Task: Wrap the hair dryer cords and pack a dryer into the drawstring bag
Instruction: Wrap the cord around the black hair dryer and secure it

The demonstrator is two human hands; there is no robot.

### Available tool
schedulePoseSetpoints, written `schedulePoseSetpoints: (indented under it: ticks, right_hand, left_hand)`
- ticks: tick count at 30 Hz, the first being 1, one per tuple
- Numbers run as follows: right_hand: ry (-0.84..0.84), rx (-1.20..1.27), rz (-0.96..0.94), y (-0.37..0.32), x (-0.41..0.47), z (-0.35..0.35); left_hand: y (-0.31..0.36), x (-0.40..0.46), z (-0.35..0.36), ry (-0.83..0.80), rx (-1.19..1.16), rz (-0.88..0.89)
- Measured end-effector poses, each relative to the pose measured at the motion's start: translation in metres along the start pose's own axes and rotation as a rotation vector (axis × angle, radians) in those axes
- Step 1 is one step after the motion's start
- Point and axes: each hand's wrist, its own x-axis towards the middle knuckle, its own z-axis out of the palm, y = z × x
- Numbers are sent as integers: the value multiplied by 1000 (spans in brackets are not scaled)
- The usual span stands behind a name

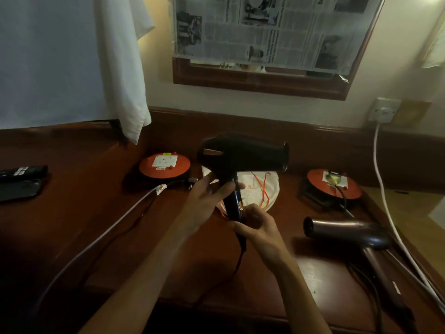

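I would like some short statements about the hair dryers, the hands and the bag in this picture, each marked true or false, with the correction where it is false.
1. Both hands hold the black hair dryer by its handle, above the desk. True: the left hand is higher on the handle, the right hand at its lower end.
2. The black dryer's cord is already wound around the handle. False: it hangs loose below the right hand.
3. The second hair dryer lies on the desk to the right. True.
4. The second dryer is inside the drawstring bag. False: the white bag lies flat behind the held dryer.
5. The bag's drawstring is orange. True.
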Motion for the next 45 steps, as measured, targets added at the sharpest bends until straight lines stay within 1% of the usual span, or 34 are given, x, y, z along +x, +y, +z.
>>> schedulePoseSetpoints:
  ticks: [2,5,6,9,12,13,15,16,18,20,24,26,30,32,34,36,37,39,41,45]
  right_hand:
    - [-83,58,32,0,3,-2]
    - [-180,285,106,4,4,2]
    - [-209,323,114,5,4,4]
    - [-217,261,88,11,4,9]
    - [-125,170,32,17,8,12]
    - [-108,155,17,18,10,13]
    - [-85,138,-1,20,12,15]
    - [-71,133,-6,21,14,15]
    - [-33,115,-7,22,18,13]
    - [4,98,-1,23,23,9]
    - [76,20,15,28,34,-4]
    - [90,-57,8,31,36,-9]
    - [60,-169,-46,34,35,-14]
    - [31,-192,-77,33,33,-15]
    - [12,-248,-99,34,32,-15]
    - [-1,-313,-108,37,34,-15]
    - [-2,-346,-107,39,34,-15]
    - [7,-413,-97,46,35,-16]
    - [10,-466,-94,49,35,-16]
    - [0,-505,-112,45,31,-18]
  left_hand:
    - [-7,0,2,-23,-42,1]
    - [-13,-4,5,-21,-117,-29]
    - [-16,-6,6,-15,-155,-48]
    - [-24,-12,5,36,-232,-110]
    - [-38,-17,-3,34,-242,-171]
    - [-44,-19,-5,34,-211,-204]
    - [-57,-28,-9,84,-106,-305]
    - [-66,-36,-11,71,-53,-332]
    - [-78,-56,-10,-39,46,-373]
    - [-84,-74,-10,-172,264,-390]
    - [-76,-91,-5,-408,755,-279]
    - [-72,-96,-3,-474,912,-227]
    - [-66,-102,-3,-495,1067,-140]
    - [-59,-100,-2,-480,1110,-137]
    - [-53,-93,-5,-444,1055,-221]
    - [-48,-86,-8,-404,892,-329]
    - [-44,-84,-9,-382,848,-344]
    - [-33,-81,-9,-364,853,-314]
    - [-17,-79,-10,-353,920,-259]
    - [16,-73,-13,-311,1209,-123]
